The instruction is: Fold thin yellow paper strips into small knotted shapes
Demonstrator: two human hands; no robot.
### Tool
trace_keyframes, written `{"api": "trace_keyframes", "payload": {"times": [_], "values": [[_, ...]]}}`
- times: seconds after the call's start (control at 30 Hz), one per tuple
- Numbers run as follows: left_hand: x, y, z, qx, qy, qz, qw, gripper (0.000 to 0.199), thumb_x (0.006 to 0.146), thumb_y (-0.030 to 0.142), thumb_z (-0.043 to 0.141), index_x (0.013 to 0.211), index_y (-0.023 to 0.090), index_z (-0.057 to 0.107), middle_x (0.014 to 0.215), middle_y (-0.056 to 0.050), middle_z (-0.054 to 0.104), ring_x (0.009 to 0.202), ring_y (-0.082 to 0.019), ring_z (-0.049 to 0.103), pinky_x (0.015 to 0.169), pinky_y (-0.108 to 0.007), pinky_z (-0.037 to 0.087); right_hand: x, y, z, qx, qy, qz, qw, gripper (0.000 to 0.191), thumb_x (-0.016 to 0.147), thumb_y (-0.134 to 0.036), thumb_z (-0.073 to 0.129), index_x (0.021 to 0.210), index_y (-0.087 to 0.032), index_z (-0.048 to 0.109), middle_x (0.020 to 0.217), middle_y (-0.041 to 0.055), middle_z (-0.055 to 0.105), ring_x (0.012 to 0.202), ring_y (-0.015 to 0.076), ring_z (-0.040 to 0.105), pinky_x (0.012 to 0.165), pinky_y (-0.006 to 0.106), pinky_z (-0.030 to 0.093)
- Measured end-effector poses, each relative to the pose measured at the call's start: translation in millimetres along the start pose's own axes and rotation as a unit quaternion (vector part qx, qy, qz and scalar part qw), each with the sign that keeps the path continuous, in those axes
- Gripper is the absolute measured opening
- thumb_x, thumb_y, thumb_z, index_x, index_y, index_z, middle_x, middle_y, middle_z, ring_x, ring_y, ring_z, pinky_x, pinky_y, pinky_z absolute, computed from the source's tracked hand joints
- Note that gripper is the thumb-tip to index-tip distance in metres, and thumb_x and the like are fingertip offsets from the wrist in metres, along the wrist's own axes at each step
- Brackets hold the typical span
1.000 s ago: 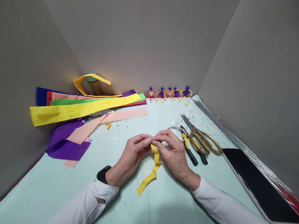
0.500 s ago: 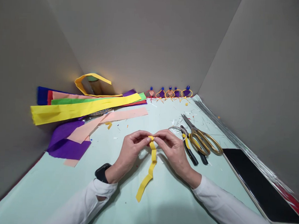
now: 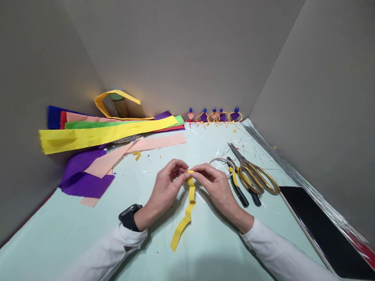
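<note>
A narrow yellow paper strip [image 3: 192, 193] hangs in creased zigzags from between my hands, its loose end lying toward me on the table. My left hand [image 3: 167, 187] pinches its upper end between thumb and fingers. From the other side, my right hand [image 3: 213, 181] grips the same end, thumb against the left thumb. The fingertips mostly hide the small folded part there. Just beyond the right hand lie a silver ring-shaped coil [image 3: 216, 160] and pliers with black and yellow handles [image 3: 238, 191].
Gold-handled scissors [image 3: 251, 172] and a black-screened tablet [image 3: 326, 231] lie at right, beside a bundle of thin silver wires [image 3: 286, 163]. Coloured paper strips [image 3: 107, 136] and a purple sheet [image 3: 86, 185] are at left. Several small figures [image 3: 214, 115] stand along the back wall.
My left hand's fingers have lifted and arched slightly, and its wrist has turned a little. Both hands still pinch the yellow strip, which hangs nearly as before.
</note>
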State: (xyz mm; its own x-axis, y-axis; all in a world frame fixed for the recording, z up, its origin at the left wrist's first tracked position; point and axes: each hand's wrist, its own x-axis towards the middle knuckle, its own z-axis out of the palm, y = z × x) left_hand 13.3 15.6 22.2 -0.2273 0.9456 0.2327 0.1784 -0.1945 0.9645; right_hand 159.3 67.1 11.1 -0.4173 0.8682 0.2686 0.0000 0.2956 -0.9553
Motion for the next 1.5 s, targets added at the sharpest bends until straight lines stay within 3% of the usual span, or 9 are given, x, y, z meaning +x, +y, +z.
{"api": "trace_keyframes", "payload": {"times": [0.27,0.43,0.63,0.93,1.1,1.2,1.5], "values": [[-0.4,-10.5,0.0,-0.169,-0.036,-0.123,0.977,0.024,0.075,0.028,0.075,0.091,0.019,0.060,0.070,0.003,0.062,0.065,-0.011,0.057,0.065,-0.023,0.042,0.6,3.4,-0.2,0.007,-0.012,-0.002,1.000,0.015,0.083,-0.033,0.064,0.082,-0.018,0.069,0.081,0.0033,0.069,0.076,0.0165,0.064,0.072,0.028,0.051],[-2.6,-12.3,5.8,-0.189,-0.060,-0.175,0.964,0.027,0.069,0.030,0.079,0.086,0.016,0.064,0.070,0.001,0.062,0.065,-0.012,0.055,0.066,-0.025,0.040,1.4,8.5,-1.3,-0.022,0.023,-0.019,0.999,0.013,0.082,-0.031,0.065,0.085,-0.018,0.067,0.083,0.0035,0.069,0.076,0.0166,0.063,0.072,0.028,0.051],[-4.2,-7.3,8.6,-0.108,-0.057,-0.138,0.983,0.017,0.070,0.031,0.076,0.073,0.015,0.070,0.070,0.000,0.063,0.068,-0.014,0.052,0.069,-0.027,0.038,0.2,10.6,-1.1,-0.065,0.048,-0.049,0.996,0.009,0.083,-0.027,0.064,0.084,-0.019,0.066,0.083,0.0034,0.069,0.077,0.0171,0.064,0.073,0.030,0.050],[-6.3,-5.2,8.1,-0.108,-0.053,-0.107,0.987,0.010,0.075,0.026,0.070,0.076,0.016,0.072,0.078,-0.002,0.067,0.078,-0.017,0.056,0.077,-0.028,0.041,-2.5,6.7,0.0,-0.095,0.061,-0.115,0.987,0.003,0.085,-0.020,0.061,0.084,-0.020,0.064,0.083,0.0018,0.064,0.075,0.0149,0.062,0.070,0.028,0.051],[-8.0,-5.5,9.0,-0.122,-0.051,-0.102,0.986,0.015,0.079,0.031,0.069,0.075,0.017,0.070,0.071,0.000,0.061,0.070,-0.014,0.052,0.069,-0.025,0.040,-4.3,5.0,1.2,-0.095,0.063,-0.130,0.985,0.004,0.087,-0.020,0.061,0.087,-0.021,0.065,0.083,0.0015,0.065,0.075,0.0149,0.063,0.072,0.028,0.051],[-8.3,-8.6,10.4,-0.123,-0.021,-0.096,0.987,0.021,0.082,0.033,0.067,0.069,0.016,0.068,0.065,0.001,0.055,0.064,-0.012,0.047,0.062,-0.024,0.038,-5.9,5.2,3.1,-0.105,0.060,-0.156,0.980,0.005,0.088,-0.018,0.060,0.086,-0.021,0.065,0.083,0.0019,0.065,0.077,0.0152,0.062,0.072,0.029,0.050],[-6.8,-4.6,9.0,-0.084,-0.022,-0.074,0.993,0.026,0.083,0.035,0.064,0.065,0.017,0.062,0.059,0.002,0.055,0.060,-0.012,0.050,0.062,-0.025,0.039,-5.9,9.1,2.4,-0.080,0.027,-0.149,0.985,0.005,0.089,-0.019,0.060,0.090,-0.021,0.064,0.088,0.0027,0.064,0.083,0.0163,0.061,0.077,0.030,0.049]]}}
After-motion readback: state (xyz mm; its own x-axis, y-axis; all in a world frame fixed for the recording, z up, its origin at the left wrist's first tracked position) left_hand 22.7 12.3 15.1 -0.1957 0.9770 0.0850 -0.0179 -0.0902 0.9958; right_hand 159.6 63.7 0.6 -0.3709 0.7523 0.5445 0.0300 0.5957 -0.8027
